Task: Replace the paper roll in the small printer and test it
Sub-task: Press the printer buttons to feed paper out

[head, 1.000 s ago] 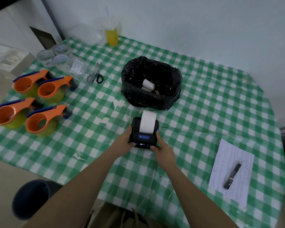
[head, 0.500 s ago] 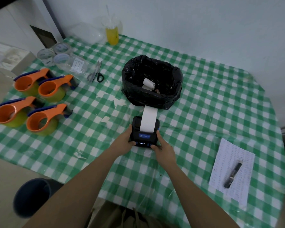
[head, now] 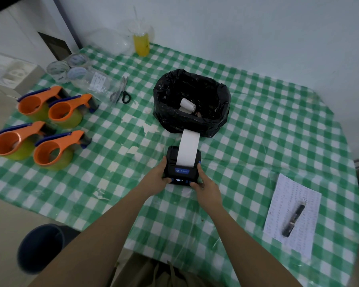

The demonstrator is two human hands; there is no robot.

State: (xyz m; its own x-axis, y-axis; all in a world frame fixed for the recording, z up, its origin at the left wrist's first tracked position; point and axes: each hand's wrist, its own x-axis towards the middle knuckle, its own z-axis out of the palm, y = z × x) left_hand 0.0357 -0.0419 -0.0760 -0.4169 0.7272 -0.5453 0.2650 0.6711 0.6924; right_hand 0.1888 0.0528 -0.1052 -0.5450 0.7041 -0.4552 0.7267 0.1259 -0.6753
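A small black printer [head: 182,171] with a blue label and a lit display rests on the green checked tablecloth [head: 257,141] near the middle of the table. A white paper strip [head: 188,149] runs out of its slot and reaches the black bin bag behind it. My left hand [head: 157,179] grips the printer's left side. My right hand [head: 205,186] grips its right side, thumb on the front edge by the buttons. A used white paper roll [head: 187,105] lies inside the bin [head: 168,112] lined with the black bag.
Several orange tape dispensers [head: 50,129] stand at the left. Scissors [head: 122,94] and clear tape rolls [head: 71,69] lie behind them, and a yellow drink cup [head: 141,43] stands by the wall. A printed sheet [head: 298,193] with a black pen [head: 294,220] lies at the right. A dark bucket [head: 39,247] stands below the table edge.
The paper strip has fed out longer from the printer and now reaches the bin bag. Both hands stay on the printer's sides.
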